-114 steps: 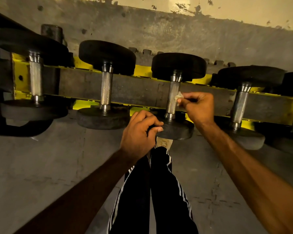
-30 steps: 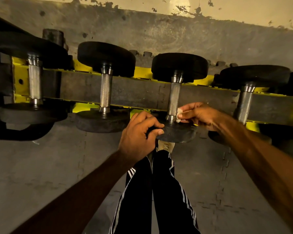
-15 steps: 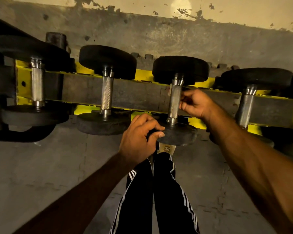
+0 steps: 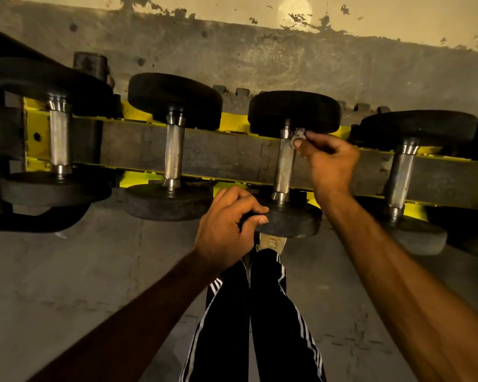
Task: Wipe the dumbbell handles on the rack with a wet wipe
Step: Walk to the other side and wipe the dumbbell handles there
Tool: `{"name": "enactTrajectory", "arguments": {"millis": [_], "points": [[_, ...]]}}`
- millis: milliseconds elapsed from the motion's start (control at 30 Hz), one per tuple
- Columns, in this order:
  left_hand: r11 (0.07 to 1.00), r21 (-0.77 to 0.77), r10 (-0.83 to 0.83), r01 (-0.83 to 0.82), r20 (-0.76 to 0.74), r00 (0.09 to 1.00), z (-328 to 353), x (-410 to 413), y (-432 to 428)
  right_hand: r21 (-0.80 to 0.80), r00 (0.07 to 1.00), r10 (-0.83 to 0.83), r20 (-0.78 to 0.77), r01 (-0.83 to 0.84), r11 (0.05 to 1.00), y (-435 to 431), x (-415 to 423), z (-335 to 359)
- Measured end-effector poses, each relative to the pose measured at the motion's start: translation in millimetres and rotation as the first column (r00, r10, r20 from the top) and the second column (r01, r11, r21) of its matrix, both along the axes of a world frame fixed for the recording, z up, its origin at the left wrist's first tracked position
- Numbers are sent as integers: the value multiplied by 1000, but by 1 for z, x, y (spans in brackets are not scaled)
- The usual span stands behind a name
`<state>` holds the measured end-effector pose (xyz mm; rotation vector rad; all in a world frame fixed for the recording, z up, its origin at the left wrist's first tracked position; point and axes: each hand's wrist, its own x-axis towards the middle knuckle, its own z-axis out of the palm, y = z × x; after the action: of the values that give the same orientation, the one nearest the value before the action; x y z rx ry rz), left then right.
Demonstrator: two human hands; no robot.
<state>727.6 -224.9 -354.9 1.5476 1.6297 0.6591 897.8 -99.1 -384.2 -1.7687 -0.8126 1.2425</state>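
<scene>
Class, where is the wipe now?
Head view, right of centre: the right hand pinches the wipe against the far end of the third handle from the left.

Upper limbs: the left forearm [image 4: 138, 307] and right forearm [image 4: 392, 271] are bare along their full visible length. The left hand [image 4: 224, 230] and right hand [image 4: 331, 164] are bare.

Lower body: black track trousers [image 4: 273, 326] with parallel white stripes [image 4: 215, 285] down the outer side of each leg.

Footwear: one light-coloured shoe [image 4: 271, 242], only its toe end visible beyond the trouser hems.
</scene>
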Motion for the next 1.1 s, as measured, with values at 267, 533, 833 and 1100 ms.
{"name": "enactTrajectory", "arguments": {"millis": [267,533,833,1100], "points": [[1000,-8,3,-3,-5,1000,1,0,1,-12,182,362,914,-881,473,1,0,-7],[1000,-27,-2,1,-21,1000,5,3,3,-552,-413,591,693,-831,66,10,-18,48],[999,-4,46,-46,4,999,7,3,-2,-410,-153,578,801,-845,344,12,-4,41],[1000,-17,12,-13,-22,1000,6,1,-1,-598,-409,581,704,-783,174,-2,-44,55]]}}
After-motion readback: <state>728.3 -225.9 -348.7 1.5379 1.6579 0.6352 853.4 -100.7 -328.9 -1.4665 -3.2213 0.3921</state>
